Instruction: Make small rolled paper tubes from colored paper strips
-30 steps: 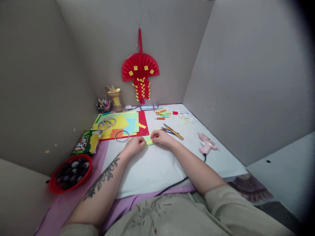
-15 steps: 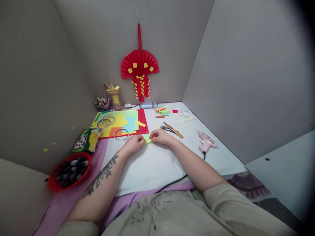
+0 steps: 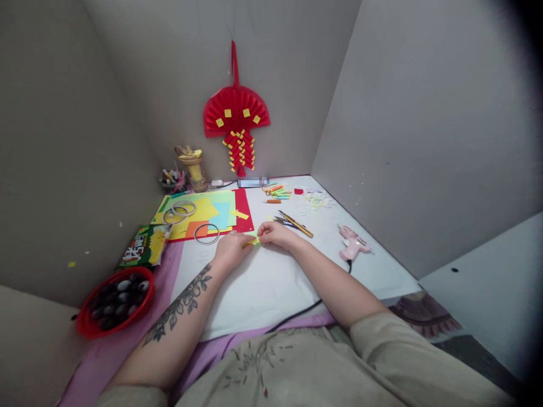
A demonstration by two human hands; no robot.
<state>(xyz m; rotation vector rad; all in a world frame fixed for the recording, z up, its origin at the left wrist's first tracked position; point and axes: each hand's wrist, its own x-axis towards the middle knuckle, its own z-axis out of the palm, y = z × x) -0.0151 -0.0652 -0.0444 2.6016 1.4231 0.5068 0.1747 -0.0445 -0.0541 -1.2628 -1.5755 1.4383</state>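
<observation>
Right hand (image 3: 274, 234) pinched a yellow-green paper strip (image 3: 255, 241), left of the pink glue gun (image 3: 353, 244). Left hand (image 3: 232, 250) touched the strip; couldn't tell if pinching. Yellow pencil (image 3: 299, 225) lay left of and beyond the gun; red fan ornament (image 3: 236, 113) hung well beyond it.

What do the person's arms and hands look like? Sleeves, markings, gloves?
Left hand and right hand: bare, no gloves. Left forearm: dark leafy tattoo running along it. Right forearm: no markings visible. Sleeves: loose, grey-green, leaving both forearms uncovered.
</observation>
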